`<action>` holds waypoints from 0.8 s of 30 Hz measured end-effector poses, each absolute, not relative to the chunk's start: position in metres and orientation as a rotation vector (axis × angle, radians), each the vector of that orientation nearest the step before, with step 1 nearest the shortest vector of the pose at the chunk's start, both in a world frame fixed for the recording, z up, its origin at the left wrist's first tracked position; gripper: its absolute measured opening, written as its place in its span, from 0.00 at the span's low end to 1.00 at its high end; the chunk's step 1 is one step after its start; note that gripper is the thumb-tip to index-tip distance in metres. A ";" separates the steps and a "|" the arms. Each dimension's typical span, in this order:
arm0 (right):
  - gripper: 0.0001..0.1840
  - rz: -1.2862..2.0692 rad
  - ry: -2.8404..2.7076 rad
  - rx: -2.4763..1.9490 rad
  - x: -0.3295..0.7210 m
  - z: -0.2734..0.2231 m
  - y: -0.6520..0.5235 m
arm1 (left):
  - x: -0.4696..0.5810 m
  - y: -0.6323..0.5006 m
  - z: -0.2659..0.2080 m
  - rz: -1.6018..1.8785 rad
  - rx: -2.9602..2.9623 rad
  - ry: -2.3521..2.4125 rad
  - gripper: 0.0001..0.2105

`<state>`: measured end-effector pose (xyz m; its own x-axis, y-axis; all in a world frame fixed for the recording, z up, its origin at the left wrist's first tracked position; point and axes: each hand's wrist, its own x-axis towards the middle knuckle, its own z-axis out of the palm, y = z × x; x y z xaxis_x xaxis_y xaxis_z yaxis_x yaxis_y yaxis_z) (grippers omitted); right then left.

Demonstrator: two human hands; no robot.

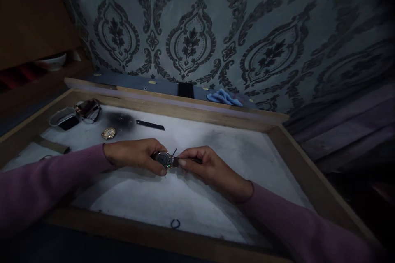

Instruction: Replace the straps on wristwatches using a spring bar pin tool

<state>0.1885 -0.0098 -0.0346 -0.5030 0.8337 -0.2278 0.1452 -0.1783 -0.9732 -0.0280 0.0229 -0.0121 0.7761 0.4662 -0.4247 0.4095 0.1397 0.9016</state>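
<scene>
Low over the middle of a white-bottomed tray, my left hand (pixel 140 156) pinches a round, dark-faced wristwatch (pixel 163 159) by its case. From the other side, my right hand (pixel 205 166) has its fingers closed on a dark watch strap (pixel 175 161) at the right edge of that case. A thin dark piece sticks up between the hands; its kind is too small to tell. I cannot make out whether the strap is joined to the case. A gold watch head (pixel 108 133) lies to the left, beyond my left forearm.
A wooden rim (pixel 185 109) surrounds the tray. Inside, at the back left, lie a watch with a pale band (pixel 68 122) and a dark strapped watch (pixel 89 111). A black flat blade (pixel 150 125), an olive strap (pixel 51 144) and a small dark ring (pixel 175 224) lie apart. A blue cloth (pixel 224 97) rests behind the rim.
</scene>
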 end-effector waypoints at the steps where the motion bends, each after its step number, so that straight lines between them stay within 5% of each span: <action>1: 0.13 1.733 -1.571 -1.133 0.189 -0.035 -0.010 | -0.028 0.023 -0.013 0.045 1.475 0.751 0.11; 24: 0.09 1.818 -1.660 -1.107 0.192 -0.036 -0.009 | -0.024 0.025 -0.004 -0.132 1.634 0.824 0.08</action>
<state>0.1915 -0.0088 -0.0357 -0.5835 0.7684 -0.2627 0.1919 -0.1839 -0.9640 -0.0240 0.0246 -0.0036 0.7391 0.4350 -0.5143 0.5738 -0.0067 0.8190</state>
